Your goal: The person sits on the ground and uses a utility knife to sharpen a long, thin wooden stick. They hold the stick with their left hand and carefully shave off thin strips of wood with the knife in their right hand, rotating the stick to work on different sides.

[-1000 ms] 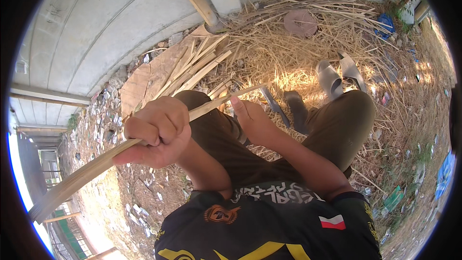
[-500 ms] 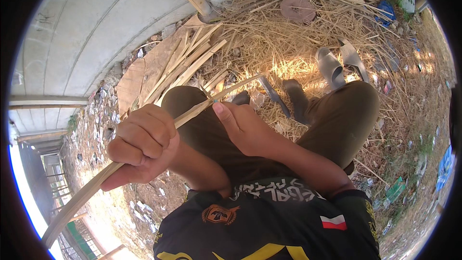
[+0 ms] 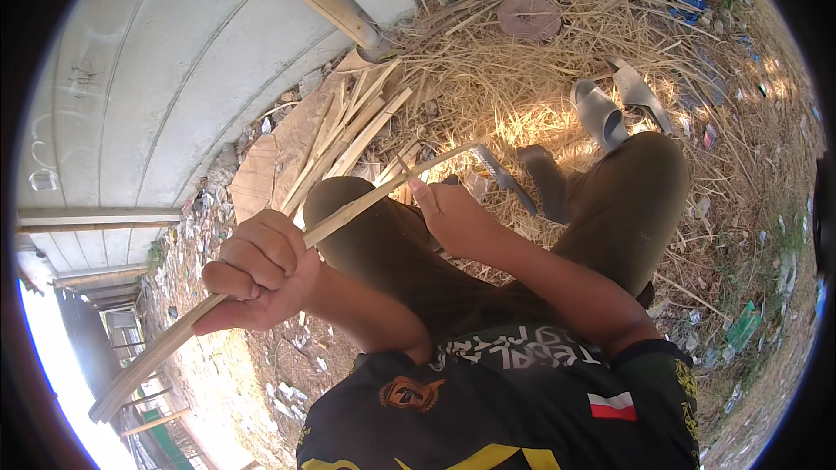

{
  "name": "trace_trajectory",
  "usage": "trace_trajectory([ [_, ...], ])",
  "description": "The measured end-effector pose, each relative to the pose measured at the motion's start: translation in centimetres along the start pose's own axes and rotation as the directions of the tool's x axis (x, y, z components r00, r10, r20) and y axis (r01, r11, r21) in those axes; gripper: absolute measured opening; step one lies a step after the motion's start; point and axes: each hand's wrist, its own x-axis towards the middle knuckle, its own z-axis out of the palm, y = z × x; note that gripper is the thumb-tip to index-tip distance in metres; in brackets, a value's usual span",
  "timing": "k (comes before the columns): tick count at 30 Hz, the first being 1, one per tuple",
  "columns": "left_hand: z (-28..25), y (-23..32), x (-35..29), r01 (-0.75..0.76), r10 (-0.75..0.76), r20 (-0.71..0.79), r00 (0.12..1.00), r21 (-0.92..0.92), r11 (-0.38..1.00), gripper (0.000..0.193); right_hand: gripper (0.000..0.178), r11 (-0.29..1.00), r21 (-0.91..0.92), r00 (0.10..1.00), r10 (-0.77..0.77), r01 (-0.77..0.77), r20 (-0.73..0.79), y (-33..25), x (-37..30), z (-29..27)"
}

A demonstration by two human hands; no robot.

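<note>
My left hand [image 3: 261,268] is closed round a long pale bamboo strip [image 3: 348,211], which runs from the lower left up across my left knee. The strip's far end thins and bends to the right. My right hand [image 3: 457,216] is closed beside the strip's far part, its thumb raised against it. A thin pointed piece [image 3: 405,163] juts out by that thumb; whether it is a blade or a sliver I cannot tell. What the right fingers hold is hidden.
Split bamboo strips [image 3: 366,126] lie on flattened cardboard [image 3: 255,176] at the left. Beyond my feet are straw-like shavings [image 3: 488,70], a pair of grey sandals [image 3: 599,113] and a round reddish disc [image 3: 529,16]. A pale wall [image 3: 174,78] rises on the left; litter covers the ground.
My right hand has shifted slightly farther along the strip, to the right. My left hand keeps its grip, and the whole view has tilted a little.
</note>
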Motion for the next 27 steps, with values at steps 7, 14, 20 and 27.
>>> trace_trajectory([
  [7, 1.8, -0.7, 0.5, -0.004, 0.004, -0.007, 1.0, 0.013, 1.0, 0.064, 0.062, 0.984, 0.123, 0.99, -0.134, 0.126, 0.055, -3.9, -1.8, -0.5],
  [14, 1.0, -0.5, 0.0, 0.002, 0.0, -0.035, 0.999, 0.034, 0.999, 0.063, 0.065, 0.999, 0.029, 0.998, -0.045, 0.044, 0.037, -1.7, -0.6, 0.6],
  [20, 0.0, 0.0, -0.3, 0.016, -0.013, -0.065, 0.998, 0.048, 0.999, 0.061, 0.061, 0.994, -0.016, 0.993, -0.112, 0.111, -0.031, -1.0, 0.0, 1.9],
  [27, -1.1, 0.4, -0.6, 0.029, -0.023, -0.112, 0.993, 0.05, 0.998, 0.061, 0.068, 0.991, -0.127, 0.999, -0.031, 0.029, -0.011, -1.4, 0.4, 1.7],
])
